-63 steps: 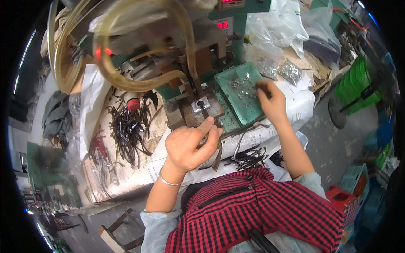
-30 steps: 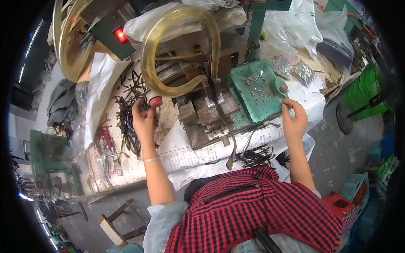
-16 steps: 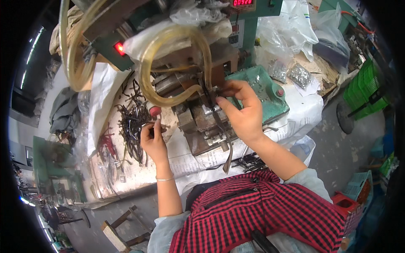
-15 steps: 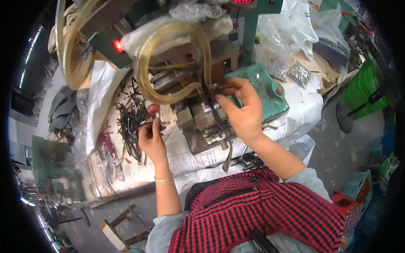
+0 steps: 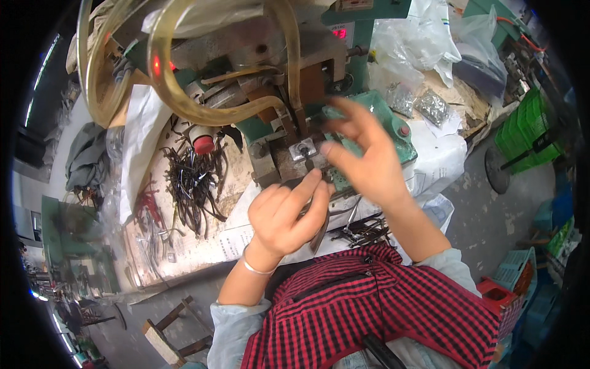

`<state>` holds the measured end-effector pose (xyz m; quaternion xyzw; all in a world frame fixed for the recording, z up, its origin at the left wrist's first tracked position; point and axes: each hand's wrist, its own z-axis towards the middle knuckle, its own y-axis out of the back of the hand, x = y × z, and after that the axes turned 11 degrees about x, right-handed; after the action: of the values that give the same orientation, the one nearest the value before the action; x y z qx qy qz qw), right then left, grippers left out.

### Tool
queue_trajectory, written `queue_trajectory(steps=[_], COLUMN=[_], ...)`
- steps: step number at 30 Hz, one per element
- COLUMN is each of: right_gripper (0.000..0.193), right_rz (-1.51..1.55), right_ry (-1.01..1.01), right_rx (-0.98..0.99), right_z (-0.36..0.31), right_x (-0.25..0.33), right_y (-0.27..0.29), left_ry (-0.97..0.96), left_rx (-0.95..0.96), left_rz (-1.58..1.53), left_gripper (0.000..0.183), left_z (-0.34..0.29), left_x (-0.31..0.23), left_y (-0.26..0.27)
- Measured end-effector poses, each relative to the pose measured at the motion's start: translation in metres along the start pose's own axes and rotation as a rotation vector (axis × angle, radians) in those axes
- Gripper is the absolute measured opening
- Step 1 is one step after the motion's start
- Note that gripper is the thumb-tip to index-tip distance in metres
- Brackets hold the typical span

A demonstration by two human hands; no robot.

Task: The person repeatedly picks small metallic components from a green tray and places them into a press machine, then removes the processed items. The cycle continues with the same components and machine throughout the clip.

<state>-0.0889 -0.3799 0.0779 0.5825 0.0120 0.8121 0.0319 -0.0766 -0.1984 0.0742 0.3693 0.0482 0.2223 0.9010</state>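
Observation:
In front of a green press (image 5: 362, 31), my left hand (image 5: 284, 216) is closed, thumb and fingers pinching a dark narrow strap (image 5: 319, 237). One end of the strap lies on a small bright metal die plate (image 5: 302, 149); the other hangs toward my apron. My right hand (image 5: 372, 157) hovers just right of the plate, fingers apart and smeared by motion, holding nothing that I can see. Above the plate come down the press's metal jaws (image 5: 295, 120), with a yellowed clear hose (image 5: 161, 80) curving in beside them.
A pile of dark straps (image 5: 195, 184) lies on the bench at left, beside a red push button (image 5: 203, 144). Bags of small metal parts (image 5: 433, 106) sit at back right, past the green machine base (image 5: 399, 144). More dark pieces (image 5: 362, 232) lie near the bench's front edge.
My left hand has gone from the strap pile and red button rightward to the strap at the die. My right hand has drawn slightly back from the die, fingers spreading. The hose and press head have shifted upward.

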Motion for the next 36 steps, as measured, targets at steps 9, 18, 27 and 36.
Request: queue_trajectory(steps=[9, 18, 27, 36], right_gripper=[0.027, 0.011, 0.007, 0.014], right_rz=[-0.452, -0.959, -0.977, -0.826], right_ry=[-0.103, -0.195, -0.011, -0.109], right_rx=[-0.358, -0.055, -0.295, -0.273], right_z=[-0.024, -0.036, -0.044, -0.043], right_x=[-0.12, -0.091, -0.102, -0.105], right_y=[0.104, 0.071, 0.068, 0.071], left_ry=[-0.067, 0.184, 0.678, 0.868], left_rx=[-0.038, 0.014, -0.142, 0.576], left_rz=[-0.02, -0.215, 0.151, 0.54], left_gripper=[0.021, 0.034, 0.014, 0.012], left_z=[-0.006, -0.011, -0.048, -0.159], left_x=[0.009, -0.011, 0.022, 0.151], left_y=[-0.021, -0.01, 0.071, -0.049])
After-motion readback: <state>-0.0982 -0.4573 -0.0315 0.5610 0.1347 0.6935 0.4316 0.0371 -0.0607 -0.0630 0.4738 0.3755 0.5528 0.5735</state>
